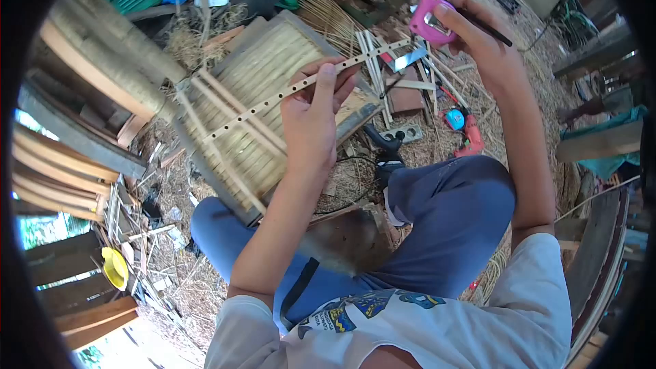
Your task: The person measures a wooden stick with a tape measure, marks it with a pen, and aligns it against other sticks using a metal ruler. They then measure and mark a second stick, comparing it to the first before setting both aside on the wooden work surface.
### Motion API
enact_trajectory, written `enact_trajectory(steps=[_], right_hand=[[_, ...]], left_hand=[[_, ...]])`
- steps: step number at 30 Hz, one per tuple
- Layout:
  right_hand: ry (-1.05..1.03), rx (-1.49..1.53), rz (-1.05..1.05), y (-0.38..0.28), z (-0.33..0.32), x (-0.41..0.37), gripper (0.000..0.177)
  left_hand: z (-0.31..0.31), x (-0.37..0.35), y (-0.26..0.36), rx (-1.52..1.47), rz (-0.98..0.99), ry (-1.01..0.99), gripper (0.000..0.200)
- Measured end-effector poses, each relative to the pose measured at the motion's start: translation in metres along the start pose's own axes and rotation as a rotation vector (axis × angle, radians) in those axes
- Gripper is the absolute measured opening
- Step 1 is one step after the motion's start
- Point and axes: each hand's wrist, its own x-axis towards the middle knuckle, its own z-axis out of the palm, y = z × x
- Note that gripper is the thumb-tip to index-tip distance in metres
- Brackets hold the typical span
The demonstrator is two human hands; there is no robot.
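Observation:
My left hand (316, 106) is closed around a narrow pale wooden strip (256, 111) with a row of dark holes along it. The strip slants up to the right over a slatted bamboo panel (263, 61). Near its upper end, my right hand (475, 31) grips a pink tape measure (432, 19). A slim black pen (486, 27) also lies in that hand, pointing out past the fingers. Several thin wooden sticks (236, 106) rest across the panel below my left hand.
Right of the panel lie a red power tool (471, 138), a round blue object (454, 119), a socket strip (410, 134) and wood strips (372, 61). A wooden block (352, 236) sits between my legs. A yellow bowl (115, 268) stands at left among scraps. Wood shavings cover the ground.

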Motion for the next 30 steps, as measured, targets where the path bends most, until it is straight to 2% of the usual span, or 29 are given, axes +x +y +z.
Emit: enact_trajectory(steps=[2,7,10,13,14,18,21,25,28,30], right_hand=[[0.059,0.01,0.126,0.042,-0.025,-0.004,0.032],[0.462,0.132,0.321,0.137,-0.062,-0.039,0.03],[0.618,0.178,0.397,0.228,-0.094,-0.065,0.029],[0.695,0.172,0.47,0.338,-0.116,-0.101,0.031],[0.745,0.172,0.538,0.374,-0.117,-0.115,0.032],[0.947,0.183,0.671,0.468,-0.121,-0.153,0.038],[0.888,0.157,0.805,0.508,-0.14,-0.17,0.042],[1.108,0.067,0.817,0.54,-0.165,-0.163,0.044],[1.044,0.236,0.595,0.562,-0.192,-0.166,0.043],[1.164,-0.03,0.462,0.577,-0.189,-0.163,0.039]], left_hand=[[0.009,0.005,-0.035,0.029,-0.041,-0.034,0.022],[0.036,0.019,-0.113,0.136,-0.134,-0.091,0.023],[0.046,0.028,-0.175,0.155,-0.165,-0.157,0.021],[0.04,0.031,-0.245,0.377,-0.224,-0.244,0.019],[0.042,0.028,-0.266,0.281,-0.292,-0.219,0.019],[0.049,0.02,-0.327,0.319,-0.435,-0.194,0.021],[0.048,0.017,-0.365,0.177,-0.571,-0.033,0.024],[0.052,0.019,-0.398,0.209,-0.646,-0.065,0.028],[0.061,0.019,-0.415,0.163,-0.657,-0.061,0.027],[0.064,0.019,-0.422,0.163,-0.644,-0.052,0.027]])
